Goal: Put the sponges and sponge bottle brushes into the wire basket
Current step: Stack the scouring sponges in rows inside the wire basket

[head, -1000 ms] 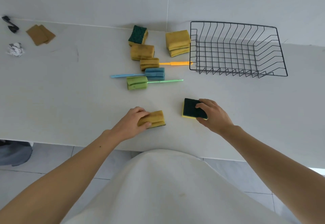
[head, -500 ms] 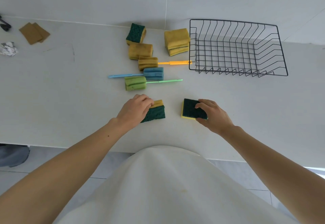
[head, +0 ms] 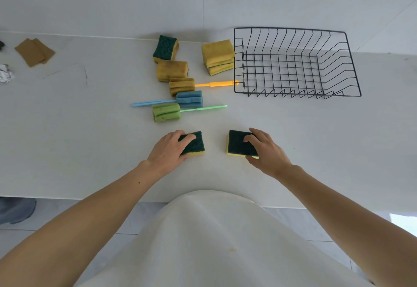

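Observation:
My left hand (head: 169, 149) grips a yellow sponge with a green scrub top (head: 195, 144), flat on the white counter. My right hand (head: 264, 149) grips a second green-topped sponge (head: 237, 143) beside it. Further back lie three sponge bottle brushes: green (head: 167, 112), blue (head: 189, 99) and orange (head: 181, 86). Behind them are a yellow sponge (head: 172, 70), a green-topped sponge (head: 165, 48) and a stack of yellow sponges (head: 217, 56). The black wire basket (head: 293, 92) stands empty at the back right.
Brown pads (head: 33, 51) and crumpled foil (head: 5, 75) lie at the far left. The wall runs close behind the basket. The counter's front edge (head: 90, 198) is just below my forearms, with floor tiles beyond it.
My left hand has turned its sponge over from yellow side up to green side up and laid it flat. My right hand stays on its sponge.

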